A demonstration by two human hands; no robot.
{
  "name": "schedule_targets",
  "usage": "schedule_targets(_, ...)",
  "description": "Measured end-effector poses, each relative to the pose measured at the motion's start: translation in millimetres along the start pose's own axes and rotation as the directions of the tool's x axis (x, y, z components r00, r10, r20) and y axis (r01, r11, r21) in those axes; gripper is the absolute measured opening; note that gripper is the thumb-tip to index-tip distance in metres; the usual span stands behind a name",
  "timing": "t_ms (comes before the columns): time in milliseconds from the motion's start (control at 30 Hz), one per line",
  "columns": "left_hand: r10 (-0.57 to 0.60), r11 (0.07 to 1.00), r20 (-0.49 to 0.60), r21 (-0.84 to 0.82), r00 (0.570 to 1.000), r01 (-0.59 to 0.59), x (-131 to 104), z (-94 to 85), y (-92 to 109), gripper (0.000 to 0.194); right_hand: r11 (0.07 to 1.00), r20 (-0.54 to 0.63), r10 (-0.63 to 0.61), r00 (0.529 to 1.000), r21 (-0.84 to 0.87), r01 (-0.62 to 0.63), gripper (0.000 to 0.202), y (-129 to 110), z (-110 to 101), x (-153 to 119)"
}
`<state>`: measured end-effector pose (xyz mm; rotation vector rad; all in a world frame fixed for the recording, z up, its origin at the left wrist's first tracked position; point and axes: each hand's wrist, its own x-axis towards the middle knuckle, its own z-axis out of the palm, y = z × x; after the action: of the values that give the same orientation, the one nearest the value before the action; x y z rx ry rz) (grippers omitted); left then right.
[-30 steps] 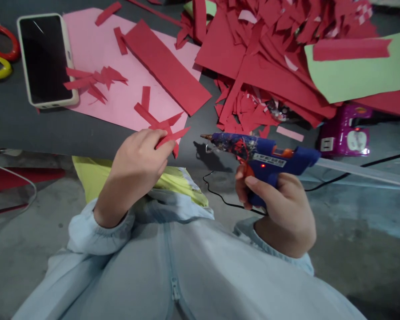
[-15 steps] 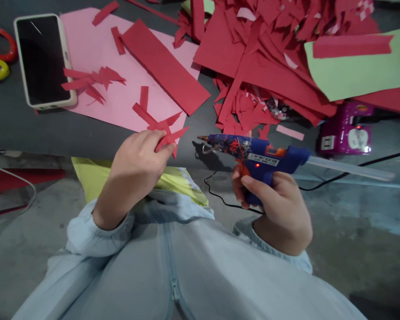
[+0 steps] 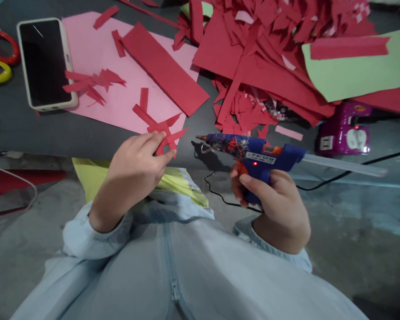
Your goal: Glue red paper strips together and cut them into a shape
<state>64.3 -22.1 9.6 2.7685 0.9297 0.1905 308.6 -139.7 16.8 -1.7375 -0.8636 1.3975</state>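
My left hand (image 3: 136, 166) has its fingers on a small piece of folded red paper strips (image 3: 165, 129) at the table's near edge, partly over the pink sheet (image 3: 103, 102). The fingertips hide part of the piece. My right hand (image 3: 273, 195) is wrapped round a blue hot glue gun (image 3: 253, 153) with a lit red light and a clear glue stick (image 3: 346, 164) out of its back. Its metal nozzle points left toward the red piece, a short gap away. Strings of dried glue cling to the barrel.
A phone (image 3: 45, 64) and scissors handles (image 3: 2, 58) lie at left. A wide red strip (image 3: 166, 69) crosses the pink sheet. Red scraps (image 3: 263, 58) heap up at the back, beside green paper (image 3: 356, 71) and a purple socket block (image 3: 345, 129). A black cord hangs below the table.
The thumb and forefinger of my left hand have spread apart a little, showing more of the red piece between them. The glue gun has shifted very slightly left, its rear end a little higher.
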Motion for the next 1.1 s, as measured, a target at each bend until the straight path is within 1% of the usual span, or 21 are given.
schedule_targets(167,-0.031,0.999,-0.046,-0.012,0.998,0.031,2,2.9,-3,0.040,1.000,0.019,0.005,1.000,-0.022,-0.004,0.023,2,0,1)
schedule_targets(300,-0.043,0.999,-0.034,0.026,0.999,0.044,5,7.3,-2,0.034,1.000,0.017,-0.009,1.000,-0.009,0.009,0.022,5,0,1)
schedule_targets(400,-0.045,0.999,-0.036,0.001,0.998,0.045,4,9.1,-1,0.031,1.000,0.016,-0.002,1.000,-0.005,0.002,0.022,4,0,1)
schedule_targets(533,-0.002,1.000,-0.035,0.010,0.999,0.002,-1,5.8,-2,0.032,1.000,0.005,0.006,1.000,-0.007,-0.005,0.022,3,1,1)
schedule_targets(633,0.047,0.998,0.000,0.034,0.999,-0.047,-3,0.9,-5,0.036,1.000,0.010,-0.005,1.000,-0.004,0.005,0.021,3,1,2)
schedule_targets(767,0.076,0.996,0.027,-0.039,0.997,-0.075,-4,-1.5,-12,0.036,1.000,0.010,0.001,1.000,-0.010,-0.001,0.021,3,2,1)
schedule_targets(833,0.059,0.996,0.016,-0.069,0.998,-0.058,-4,-1.0,-14,0.037,1.000,0.008,0.001,1.000,-0.020,0.000,0.021,3,2,2)
schedule_targets(967,-0.027,0.996,-0.013,-0.084,1.000,0.026,0,0.2,-12,0.040,0.999,0.014,-0.010,1.000,-0.033,0.011,0.023,2,3,3)
schedule_targets(1100,-0.039,0.998,-0.014,-0.045,0.999,0.039,4,2.8,-6,0.036,0.999,0.014,-0.010,1.000,-0.032,0.011,0.022,2,3,3)
